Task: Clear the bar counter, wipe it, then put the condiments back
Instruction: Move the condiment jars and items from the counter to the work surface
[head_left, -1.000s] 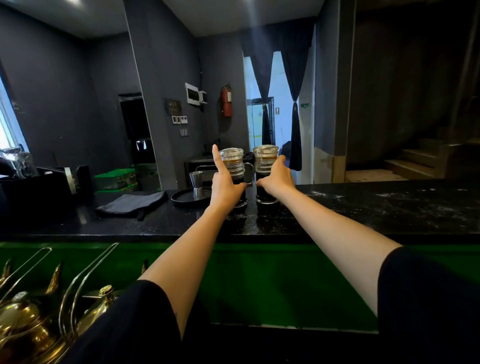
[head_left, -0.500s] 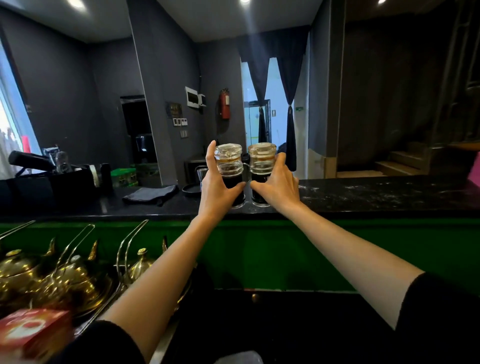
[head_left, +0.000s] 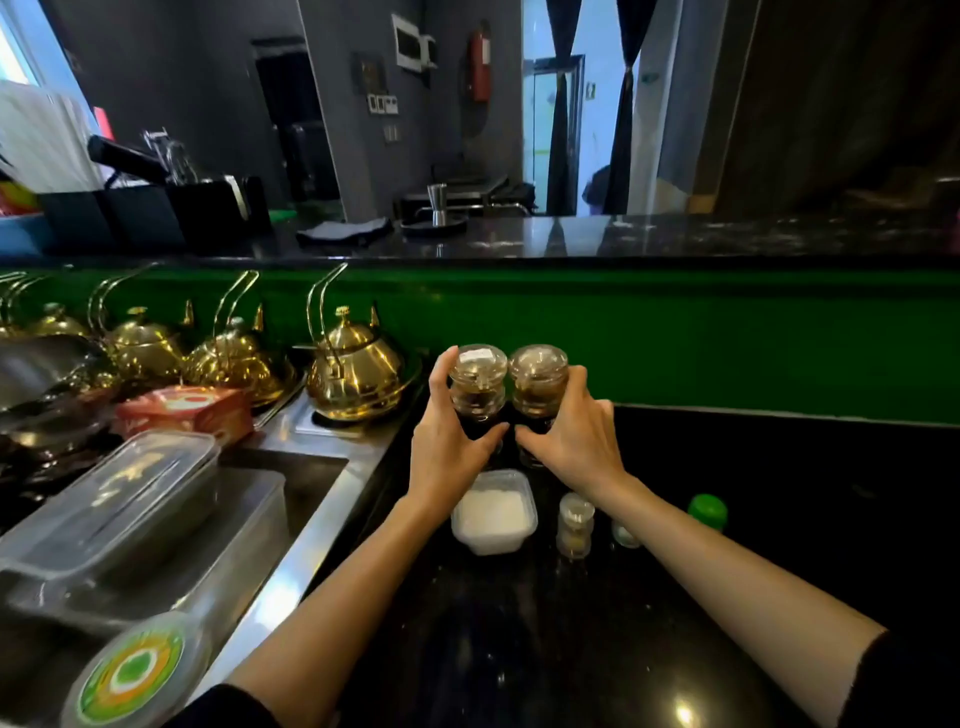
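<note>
Head camera looks down on our two bare arms, which reach forward over the low black counter (head_left: 727, 519). Our left hand (head_left: 447, 441) closes around the left glass jar (head_left: 477, 384), with thumb and fingers on opposite sides. Our right hand (head_left: 576, 436) grips the right glass jar (head_left: 537, 382) in the same way. The two jars stand upright and side by side, very close, just in front of the green wall panel (head_left: 675, 338); whether their bases touch the counter we cannot tell. Both are of clear glass with round transparent lids and dark liquid in the lower part.

Near our wrists stand a square white container (head_left: 493, 512) with white grains, a small glass shaker (head_left: 575, 525) and a bottle with green cap (head_left: 707, 512). At left we see a steel sink (head_left: 311, 478), plastic boxes and shiny golden teapots (head_left: 353, 369). Above the green panel runs the glossy black bar counter (head_left: 623, 239), with a folded cloth (head_left: 345, 231) on it.
</note>
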